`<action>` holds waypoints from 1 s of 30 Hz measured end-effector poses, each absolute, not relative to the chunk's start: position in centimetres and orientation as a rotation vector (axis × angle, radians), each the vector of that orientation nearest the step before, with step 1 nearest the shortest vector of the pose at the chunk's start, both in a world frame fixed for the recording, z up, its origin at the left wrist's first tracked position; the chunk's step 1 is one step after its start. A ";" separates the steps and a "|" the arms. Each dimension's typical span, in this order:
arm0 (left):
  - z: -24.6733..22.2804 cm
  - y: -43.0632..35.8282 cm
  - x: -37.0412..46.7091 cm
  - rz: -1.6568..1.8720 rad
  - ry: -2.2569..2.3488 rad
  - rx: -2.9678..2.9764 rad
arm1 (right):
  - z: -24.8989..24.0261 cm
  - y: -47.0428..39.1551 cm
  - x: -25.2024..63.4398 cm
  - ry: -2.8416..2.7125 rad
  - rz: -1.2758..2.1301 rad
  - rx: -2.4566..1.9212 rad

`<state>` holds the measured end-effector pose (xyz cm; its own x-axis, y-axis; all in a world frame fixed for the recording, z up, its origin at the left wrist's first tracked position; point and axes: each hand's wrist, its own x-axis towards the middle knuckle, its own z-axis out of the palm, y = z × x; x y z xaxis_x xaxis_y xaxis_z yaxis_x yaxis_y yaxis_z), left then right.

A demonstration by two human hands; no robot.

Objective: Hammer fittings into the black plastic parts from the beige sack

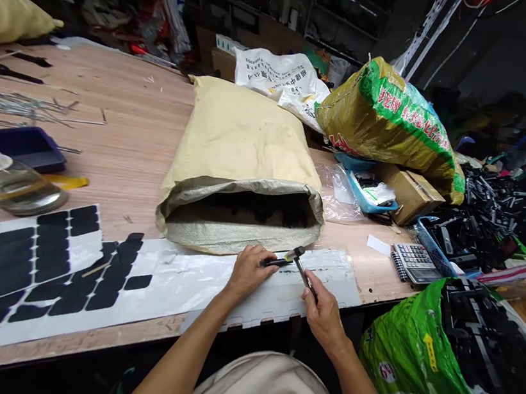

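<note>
My left hand is closed on a small black part, holding it down on the pale board at the table's front edge. Its exact kind is too small to make out. In my right hand is the handle of a small hammer. The hammer's dark head, yellowish at one end, is at the part's right end; whether they touch I cannot tell. Just beyond both hands lies a large beige woven sack, its mouth facing me, with dark contents inside.
Sheets of black adhesive pads cover the left front. Metal rods, a dark blue tray and a glass jar stand further left. To the right are a calculator, a yellow-green sack and a green bag of black parts.
</note>
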<state>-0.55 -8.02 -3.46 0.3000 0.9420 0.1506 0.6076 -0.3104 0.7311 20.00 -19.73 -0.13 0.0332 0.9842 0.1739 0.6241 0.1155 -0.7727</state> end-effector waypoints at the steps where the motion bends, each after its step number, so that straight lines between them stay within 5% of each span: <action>1: -3.4 -8.1 -0.6 0.774 1.365 2.021 | -0.6 -19.8 19.7 -1.694 0.623 -1.578; 30: -2.8 -8.2 -0.4 0.668 1.390 1.984 | -1.8 -20.0 18.1 -1.974 0.320 -1.648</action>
<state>-0.37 -8.16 -2.78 0.3187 0.9463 0.0542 0.6335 -0.2552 0.7304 18.14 -20.03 -1.76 -0.1031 0.9621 0.2526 0.8327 0.2224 -0.5071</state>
